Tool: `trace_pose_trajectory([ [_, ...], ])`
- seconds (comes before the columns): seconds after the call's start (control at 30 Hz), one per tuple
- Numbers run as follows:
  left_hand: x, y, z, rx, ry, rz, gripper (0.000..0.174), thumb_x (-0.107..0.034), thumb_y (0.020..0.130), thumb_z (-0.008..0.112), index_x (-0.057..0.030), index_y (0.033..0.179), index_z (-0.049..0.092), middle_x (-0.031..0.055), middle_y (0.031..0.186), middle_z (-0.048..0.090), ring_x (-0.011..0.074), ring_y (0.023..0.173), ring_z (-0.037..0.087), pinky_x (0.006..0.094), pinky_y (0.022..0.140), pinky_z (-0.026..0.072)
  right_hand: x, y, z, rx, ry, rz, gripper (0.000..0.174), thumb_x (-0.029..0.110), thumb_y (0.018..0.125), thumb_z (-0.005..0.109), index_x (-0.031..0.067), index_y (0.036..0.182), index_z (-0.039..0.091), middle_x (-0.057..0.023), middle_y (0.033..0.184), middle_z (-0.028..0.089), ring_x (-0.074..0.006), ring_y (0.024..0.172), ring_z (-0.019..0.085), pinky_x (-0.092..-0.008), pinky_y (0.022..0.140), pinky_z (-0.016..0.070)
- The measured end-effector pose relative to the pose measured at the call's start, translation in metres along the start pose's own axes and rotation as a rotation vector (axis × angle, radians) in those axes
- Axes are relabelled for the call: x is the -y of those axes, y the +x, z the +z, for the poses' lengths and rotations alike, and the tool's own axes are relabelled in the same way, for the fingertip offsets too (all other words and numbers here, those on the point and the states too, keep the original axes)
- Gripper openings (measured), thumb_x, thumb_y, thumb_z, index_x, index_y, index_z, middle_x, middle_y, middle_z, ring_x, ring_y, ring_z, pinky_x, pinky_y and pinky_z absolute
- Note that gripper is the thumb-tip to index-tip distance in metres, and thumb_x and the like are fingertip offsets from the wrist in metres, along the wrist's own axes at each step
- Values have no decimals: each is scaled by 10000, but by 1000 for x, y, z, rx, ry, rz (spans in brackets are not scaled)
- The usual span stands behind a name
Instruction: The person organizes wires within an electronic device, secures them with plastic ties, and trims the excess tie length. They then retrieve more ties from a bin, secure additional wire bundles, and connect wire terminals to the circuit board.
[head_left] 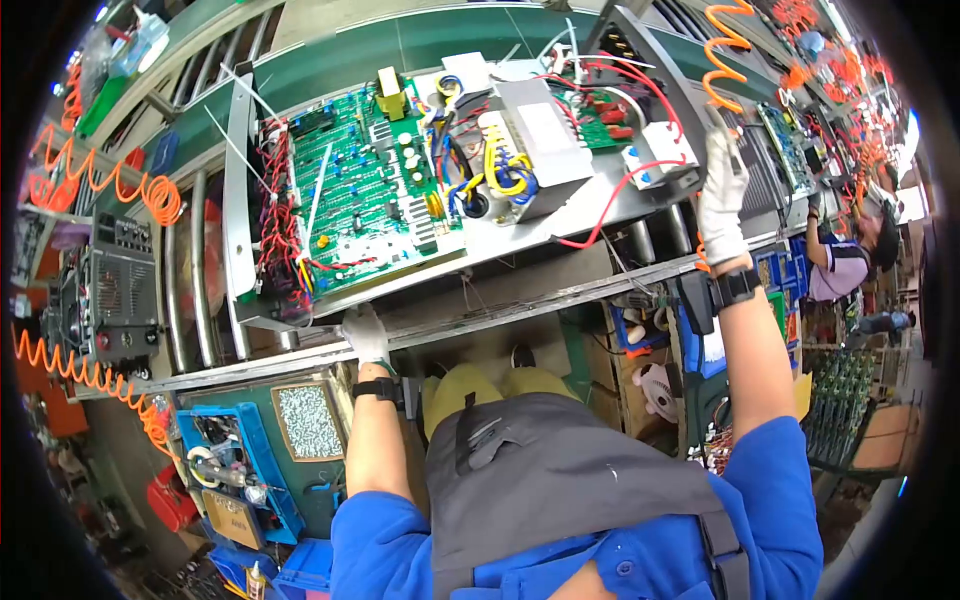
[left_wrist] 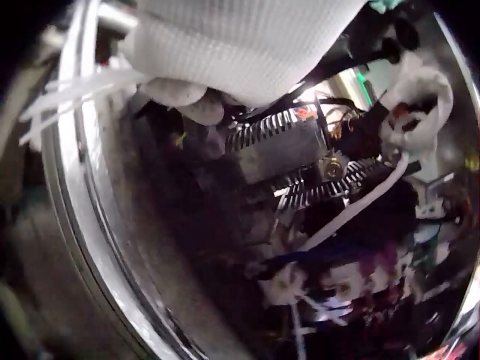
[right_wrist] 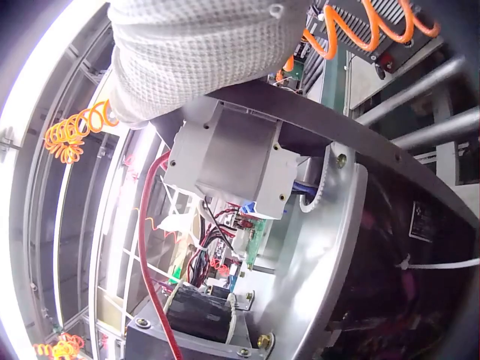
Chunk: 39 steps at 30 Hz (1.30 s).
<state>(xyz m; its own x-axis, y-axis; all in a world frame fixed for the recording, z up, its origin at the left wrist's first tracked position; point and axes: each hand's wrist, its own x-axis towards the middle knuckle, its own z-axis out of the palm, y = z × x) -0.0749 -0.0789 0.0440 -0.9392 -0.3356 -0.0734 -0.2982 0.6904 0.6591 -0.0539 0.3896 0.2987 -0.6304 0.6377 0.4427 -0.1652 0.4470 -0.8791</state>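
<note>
A large open metal chassis (head_left: 400, 278) lies before me, with a green circuit board (head_left: 365, 190), a transformer (head_left: 510, 170) with yellow and blue leads, and loose wires. My left hand (head_left: 364, 335), in a white knit glove, is at the chassis's front edge. Its fingers are curled in the left wrist view, and white cable ties (left_wrist: 82, 91) stick out beside them. My gloved right hand (head_left: 722, 195) lies with fingers stretched along the right end panel (right_wrist: 307, 116). Just inside that panel is a white block (right_wrist: 240, 154) with a red wire; the right fingertips are hidden in the right wrist view.
Metal rollers (head_left: 203, 265) and the bench rail (head_left: 560, 305) run beneath and before the chassis. Orange coiled hoses (head_left: 722, 50) hang around. A blue bin (head_left: 262, 460) and a tray of small parts (head_left: 308, 422) are at lower left. Another person (head_left: 838, 262) is at far right.
</note>
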Motion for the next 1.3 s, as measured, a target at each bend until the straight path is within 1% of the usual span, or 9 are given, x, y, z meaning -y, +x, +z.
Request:
trace_pose_trajectory([
  [0.13,19,15,1,166,160,36,513,-391,980,437,78,1011,643,333,786,627,479,834,624,544,783,457,1,1,-7,146,-53,-53,474,240,976,583,-18,1364,495,-63,1198,618,-83,1022,551,-216,873,443],
  [0.27,59,-12,-3,103,1037,799,432,-278,1006,405,53,1255,530,302,1043,627,361,931,634,488,803,487,36,-16,-19,293,20,145,551,319,987,541,27,1436,412,-60,1254,565,-116,1049,505,-250,916,414],
  [0.43,42,-61,-84,-32,-15,286,294,-86,952,434,-9,1202,569,142,1145,624,258,1063,600,365,914,455,1,-14,-58,248,291,165,530,180,988,504,76,1483,345,-77,1340,515,-131,1170,492,-222,933,406],
  [0.53,-109,-96,-177,-140,-368,-112,261,-133,987,496,15,1187,574,30,941,583,72,821,548,194,688,455,-8,4,-50,281,488,110,568,111,973,511,84,1500,304,-91,1399,477,-153,1262,462,-212,935,407],
  [0.67,-130,-67,-186,-302,-464,261,485,-47,861,667,28,1308,494,47,1024,601,114,857,572,235,763,481,4,2,-11,257,65,-305,545,15,929,571,4,1441,384,-119,1425,473,-190,1283,467,-266,1023,389],
  [0.73,-120,-36,-171,-376,-341,353,559,-39,812,731,20,1316,495,59,1060,615,143,878,591,248,790,488,-18,13,5,187,276,-263,374,85,911,623,-34,1263,580,-145,1319,572,-227,1235,523,-316,1044,391],
  [1.03,-168,-46,-172,-436,-246,131,328,-194,839,731,23,1012,557,57,771,595,109,620,500,280,542,446,-6,9,5,195,337,-272,292,57,927,558,-81,1179,612,-232,1344,527,-297,1277,487,-377,1058,384],
  [1.13,-168,-45,-176,-346,-255,106,321,-70,840,695,21,1126,583,67,1043,648,146,857,562,295,814,463,-5,9,4,204,282,-292,314,67,921,536,-100,1180,598,-264,1361,501,-329,1292,468,-411,1070,365],
  [1.3,-132,-27,-175,-350,-322,126,384,-7,781,737,24,1131,583,71,1032,640,152,907,577,296,845,469,-8,6,2,201,167,-270,374,15,901,382,-96,1201,575,-270,1375,490,-349,1297,468,-431,1085,353],
])
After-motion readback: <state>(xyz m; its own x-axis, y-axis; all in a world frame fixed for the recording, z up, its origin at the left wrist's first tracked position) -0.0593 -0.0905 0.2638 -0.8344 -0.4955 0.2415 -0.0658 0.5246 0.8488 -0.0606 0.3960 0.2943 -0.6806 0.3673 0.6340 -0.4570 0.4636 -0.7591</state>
